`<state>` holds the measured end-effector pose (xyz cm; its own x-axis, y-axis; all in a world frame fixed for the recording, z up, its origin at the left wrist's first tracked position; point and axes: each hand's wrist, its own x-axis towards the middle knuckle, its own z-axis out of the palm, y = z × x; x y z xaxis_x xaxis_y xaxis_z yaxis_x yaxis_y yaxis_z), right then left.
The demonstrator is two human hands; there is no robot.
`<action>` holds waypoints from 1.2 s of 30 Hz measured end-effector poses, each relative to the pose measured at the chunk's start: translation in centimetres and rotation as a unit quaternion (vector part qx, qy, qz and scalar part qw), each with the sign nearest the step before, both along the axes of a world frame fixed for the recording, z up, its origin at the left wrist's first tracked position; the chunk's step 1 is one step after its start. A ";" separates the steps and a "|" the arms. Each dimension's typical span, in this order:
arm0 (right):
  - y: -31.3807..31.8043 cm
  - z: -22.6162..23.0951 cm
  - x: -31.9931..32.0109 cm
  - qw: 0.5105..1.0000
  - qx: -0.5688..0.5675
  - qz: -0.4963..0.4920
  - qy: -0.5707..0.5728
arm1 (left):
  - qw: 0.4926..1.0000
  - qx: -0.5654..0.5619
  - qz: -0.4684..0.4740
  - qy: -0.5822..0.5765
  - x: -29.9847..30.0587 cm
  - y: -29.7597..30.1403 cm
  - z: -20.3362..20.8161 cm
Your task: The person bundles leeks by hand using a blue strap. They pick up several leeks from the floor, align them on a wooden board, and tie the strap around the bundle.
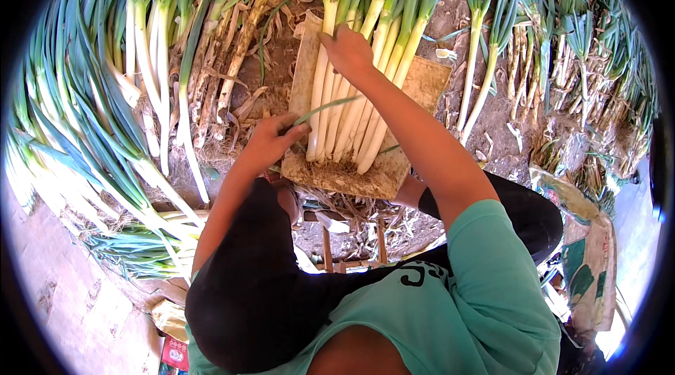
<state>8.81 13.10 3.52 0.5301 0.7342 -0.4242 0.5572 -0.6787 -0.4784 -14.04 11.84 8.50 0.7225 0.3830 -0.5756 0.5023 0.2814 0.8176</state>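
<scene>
A row of long green onions (342,122) with white stems lies side by side on a worn, soil-stained board (330,179) in front of me. Between the thumb and fingers of my left hand (271,141), at the board's left edge, is one end of a thin green leaf strip (325,105). The strip crosses over the white stems towards my right forearm. Higher up, my right hand (349,53) is closed at the leftmost stems, just below the green leaves. Its fingers curl over a green onion, partly hidden by the hand.
Many more green onions (77,87) are heaped at the left. Unpeeled brown-skinned stalks (235,59) lie beyond my left hand, and rooty bunches (562,66) at the far right. A printed sack (590,262) lies beside my right knee. Dry peelings litter the soil.
</scene>
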 end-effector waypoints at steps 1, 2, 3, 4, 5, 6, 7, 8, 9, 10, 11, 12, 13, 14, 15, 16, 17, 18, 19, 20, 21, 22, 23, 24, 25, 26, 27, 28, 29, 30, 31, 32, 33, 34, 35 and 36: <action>1.2 -0.6 -0.1 1.000 -0.023 -0.014 -0.012 | 0.999 0.035 -0.014 0.019 -0.8 0.2 0.1; 1.9 -1.0 0.0 0.999 -0.028 -0.030 -0.018 | 0.999 0.001 0.030 0.022 -1.6 0.1 0.5; 2.5 -1.3 0.2 0.998 -0.032 -0.047 -0.023 | 0.997 -0.034 0.073 0.023 -2.2 -0.1 0.9; 3.0 -1.7 0.2 0.997 -0.037 -0.062 -0.027 | 0.990 -0.068 0.117 0.027 -3.1 -0.3 1.2; 3.1 -2.5 0.6 0.998 -0.032 -0.047 -0.027 | 0.988 -0.059 0.141 0.010 -4.1 -0.3 1.2; 3.0 -3.3 1.2 0.999 -0.026 -0.034 -0.027 | 0.975 -0.083 0.206 0.012 -4.9 -0.5 1.0; 2.9 -4.0 1.7 0.999 -0.021 -0.021 -0.029 | 0.957 -0.106 0.270 0.014 -5.7 -0.8 0.3; 3.2 -3.8 2.0 0.999 -0.033 0.002 -0.021 | 0.934 -0.126 0.335 0.015 -6.4 -1.0 -0.4; 3.6 -3.5 2.4 0.999 -0.046 0.023 -0.013 | 0.916 -0.134 0.378 0.022 -7.2 -1.1 -1.3; 3.7 -3.4 2.6 0.997 -0.059 0.044 -0.004 | 0.904 -0.145 0.402 0.027 -7.9 -1.3 -2.0; 3.9 -3.6 2.6 0.997 -0.041 0.049 -0.033 | 0.891 -0.155 0.426 0.033 -8.5 -1.5 -2.6; 3.8 -3.6 2.6 0.998 -0.051 0.018 0.020 | 0.877 -0.166 0.449 0.038 -9.1 -1.7 -3.2; 3.9 -3.3 2.4 0.995 -0.061 -0.011 0.074 | 0.865 -0.177 0.469 0.036 -9.6 -1.9 -3.5; 4.1 -2.9 2.2 0.988 -0.072 -0.040 0.128 | 0.860 -0.175 0.476 0.047 -10.1 -2.1 -4.1; 3.6 -2.5 1.7 0.987 -0.062 -0.062 0.133 | 0.855 -0.173 0.485 0.059 -10.6 -2.3 -4.9; 3.1 -3.3 1.9 0.993 -0.064 -0.039 0.092 | 0.853 -0.171 0.488 0.068 -10.9 -2.5 -5.6; 3.7 -4.5 2.2 0.997 -0.052 -0.011 0.053 | 0.860 -0.175 0.474 0.072 -11.2 -2.3 -5.6; 4.0 -5.5 2.4 0.999 -0.040 0.017 0.013 | 0.866 -0.179 0.461 0.076 -11.4 -2.3 -5.9; 4.3 -5.8 2.5 0.998 -0.053 0.033 0.008 | 0.862 -0.159 0.476 0.074 -11.8 -2.4 -6.5; 4.1 -5.9 2.8 0.997 -0.068 0.048 0.000 | 0.850 -0.160 0.497 0.074 -11.7 -2.1 -6.4; 3.9 -5.6 2.9 0.996 -0.078 0.046 -0.013 | 0.846 -0.158 0.505 0.070 -11.7 -1.8 -6.2; 3.4 -5.2 3.1 0.995 -0.091 0.042 -0.029 | 0.842 -0.158 0.512 0.064 -11.7 -1.6 -6.1; 2.9 -4.8 3.3 0.984 -0.104 0.135 -0.049 | 0.832 -0.169 0.525 0.054 -11.7 -1.6 -5.9; 2.5 -4.4 3.7 0.965 -0.116 0.225 -0.071 | 0.830 -0.170 0.527 0.060 -11.7 -1.7 -5.7; 1.8 -5.1 4.5 0.988 -0.084 0.130 0.014 | 0.830 -0.170 0.528 0.064 -11.7 -1.9 -5.9; 1.6 -4.6 4.1 0.995 -0.064 0.048 0.062 | 0.828 -0.171 0.530 0.072 -12.0 -2.2 -6.1; 1.6 -4.1 3.6 0.993 -0.034 -0.036 0.106 | 0.832 -0.185 0.518 0.069 -12.6 -2.3 -6.1; 1.4 -1.9 2.5 0.988 -0.016 -0.105 0.110 | 0.832 -0.138 0.530 0.094 -12.9 -2.4 -5.4; 0.9 -0.6 1.9 0.976 0.058 -0.157 0.143 | 0.830 -0.092 0.537 0.119 -13.0 -2.4 -4.3; 0.5 0.2 1.7 0.958 0.113 -0.184 0.189 | 0.825 -0.046 0.544 0.146 -13.2 -2.4 -3.7; 0.2 1.5 1.0 0.951 0.141 -0.178 0.209 | 0.806 0.038 0.569 0.157 -14.3 -2.4 -4.1; -0.3 3.0 0.4 0.941 0.166 -0.180 0.232 | 0.796 0.180 0.552 0.171 -15.2 -1.6 -4.1; -0.6 4.3 -0.4 0.935 0.176 -0.181 0.250 | 0.775 0.289 0.539 0.160 -15.8 -0.3 -3.7; -0.8 5.6 -1.5 0.926 0.192 -0.182 0.270 | 0.745 0.394 0.517 0.150 -16.3 1.2 -3.1; -1.2 6.6 -2.6 0.924 0.193 -0.181 0.275 | 0.768 0.409 0.468 0.152 -16.0 3.1 -2.2; -1.3 7.4 -3.6 0.923 0.198 -0.179 0.279 | 0.789 0.424 0.418 0.151 -15.3 5.2 -1.8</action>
<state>5.17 11.77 10.88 0.5494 0.7098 -0.4410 -0.0765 -0.4828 -0.8724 -29.37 17.06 6.65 -0.1083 0.9931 0.0457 0.6380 0.0342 0.7693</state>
